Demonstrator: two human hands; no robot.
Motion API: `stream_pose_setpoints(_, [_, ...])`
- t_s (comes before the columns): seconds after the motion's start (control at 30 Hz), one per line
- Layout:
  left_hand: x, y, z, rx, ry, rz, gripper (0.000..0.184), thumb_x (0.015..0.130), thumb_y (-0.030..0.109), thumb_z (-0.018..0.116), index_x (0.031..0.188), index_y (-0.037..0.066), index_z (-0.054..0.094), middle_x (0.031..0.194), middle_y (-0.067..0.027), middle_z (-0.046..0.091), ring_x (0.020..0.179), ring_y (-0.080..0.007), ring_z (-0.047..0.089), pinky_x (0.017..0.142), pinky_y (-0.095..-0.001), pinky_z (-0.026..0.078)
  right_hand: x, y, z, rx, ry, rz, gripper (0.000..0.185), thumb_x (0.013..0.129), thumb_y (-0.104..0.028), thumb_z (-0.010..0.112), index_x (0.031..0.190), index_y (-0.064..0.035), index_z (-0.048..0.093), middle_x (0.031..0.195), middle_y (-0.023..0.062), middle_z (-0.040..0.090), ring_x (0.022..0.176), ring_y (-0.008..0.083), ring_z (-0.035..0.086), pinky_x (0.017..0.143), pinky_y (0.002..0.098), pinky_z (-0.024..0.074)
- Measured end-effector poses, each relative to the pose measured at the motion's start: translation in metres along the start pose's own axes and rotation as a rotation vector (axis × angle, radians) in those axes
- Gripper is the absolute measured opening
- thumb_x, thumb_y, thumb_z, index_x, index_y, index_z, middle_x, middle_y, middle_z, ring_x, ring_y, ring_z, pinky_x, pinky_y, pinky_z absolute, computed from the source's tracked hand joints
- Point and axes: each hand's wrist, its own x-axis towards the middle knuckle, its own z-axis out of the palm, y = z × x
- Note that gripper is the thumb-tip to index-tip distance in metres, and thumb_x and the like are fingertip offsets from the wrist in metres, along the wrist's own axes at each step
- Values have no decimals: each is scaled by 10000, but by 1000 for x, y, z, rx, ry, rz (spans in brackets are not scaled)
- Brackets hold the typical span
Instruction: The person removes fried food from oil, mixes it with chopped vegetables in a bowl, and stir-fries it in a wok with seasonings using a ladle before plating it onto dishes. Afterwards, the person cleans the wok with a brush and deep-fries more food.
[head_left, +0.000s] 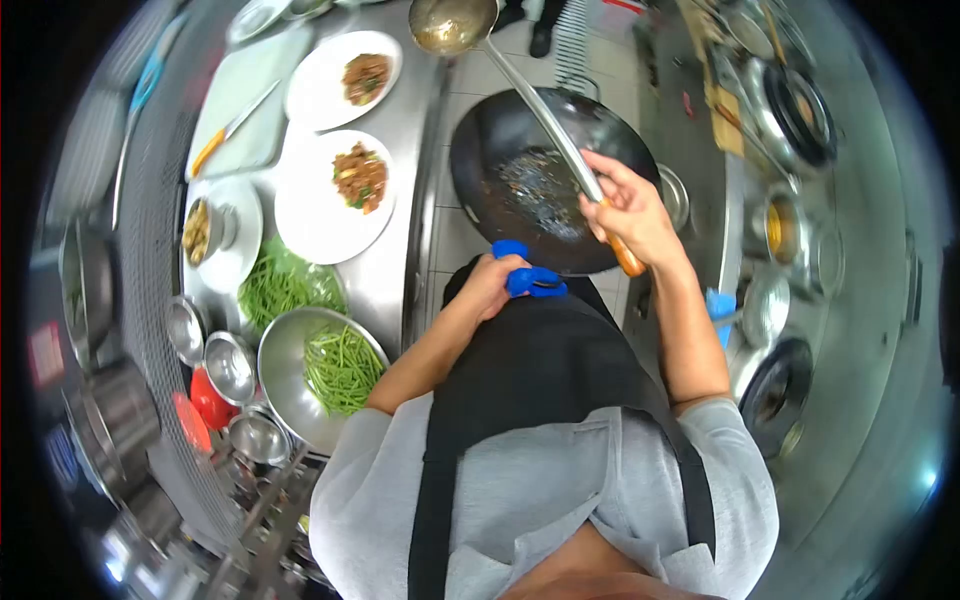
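Note:
My left hand (482,288) is closed around a blue cloth (535,282) at the near rim of a large black wok (490,130). The wok's handle is hidden under the cloth. Oily residue coats the wok's inside, and it is held over the floor beside the counter. In my right hand (635,212) is a long metal ladle (540,108) with a wooden grip, crossing above the wok. Its bowl, at the top of the view, has a brownish film. Two white plates, a nearer one (300,220) and a farther one (310,95), each carry a mound of browned food.
The steel counter (400,215) on the left holds a cutting board (225,100) with a knife (235,128), a bowl of green beans (285,385), a bag of greens (275,290) and several small metal bowls. Pots and a strainer (766,308) line the right side.

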Motion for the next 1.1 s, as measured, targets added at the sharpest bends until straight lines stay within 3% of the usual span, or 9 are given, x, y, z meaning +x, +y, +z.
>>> stream_pose_setpoints(0.37, [-33,-40,134,173,-107,98,302,800,20,663,1089,-24,589,1006,-109,654,886,-229,688,853,-373,581,-301,62,-108,-107,661,12,715,876,35,645,1552,-50,427,978,34,621,734,57,530,668,218,468])
stream_pose_setpoints(0.5, [-20,-92,179,321,-82,177,252,788,10,665,1035,-12,619,928,-81,652,845,-192,670,778,-334,555,-337,106,-149,-308,827,30,714,886,18,643,1558,-108,440,950,25,615,725,59,509,657,226,452])
stream_pose_setpoints(0.57, [-16,-115,202,308,-92,229,173,794,25,661,962,5,625,875,-63,652,778,-171,655,717,-311,534,-354,123,-154,-388,727,39,728,894,0,652,1572,-138,427,866,10,628,635,48,489,572,234,438])
stream_pose_setpoints(0.67, [-12,-136,213,351,-52,239,122,798,40,661,911,26,619,837,-54,636,729,-162,640,675,-311,520,-400,116,-154,7,362,214,738,894,91,584,1582,-106,406,1232,44,655,682,-2,486,579,184,423])
stream_pose_setpoints(0.77, [-26,-154,213,320,9,217,105,795,44,666,876,45,600,810,-41,612,720,-158,625,658,-315,509,-419,118,-151,-152,436,107,728,894,67,596,1574,-128,427,972,-9,662,642,17,466,586,200,420])
stream_pose_setpoints(0.83, [-35,-166,210,289,52,255,105,796,46,672,849,52,582,793,-33,592,692,-150,605,639,-309,490,-417,126,-156,-102,585,6,722,874,62,608,1562,-67,430,1056,16,664,673,22,449,614,204,429])
stream_pose_setpoints(0.93, [-47,-175,196,280,103,306,110,797,55,683,852,39,589,797,-39,597,684,-144,600,633,-305,481,-416,136,-169,-358,695,170,720,870,45,614,1558,-76,437,1011,47,698,679,33,486,631,221,459])
stream_pose_setpoints(1.07, [-45,-166,188,348,149,373,108,798,67,690,847,21,606,779,-40,601,660,-136,596,606,-303,471,-387,166,-151,-415,584,36,713,877,15,631,1557,-78,438,855,30,657,615,43,503,600,243,472])
stream_pose_setpoints(1.1, [-44,-159,186,375,164,380,107,799,70,690,846,16,611,773,-39,602,655,-135,595,599,-303,470,-385,168,-146,-313,444,221,714,886,19,625,1565,-73,423,817,18,631,600,58,537,575,248,489])
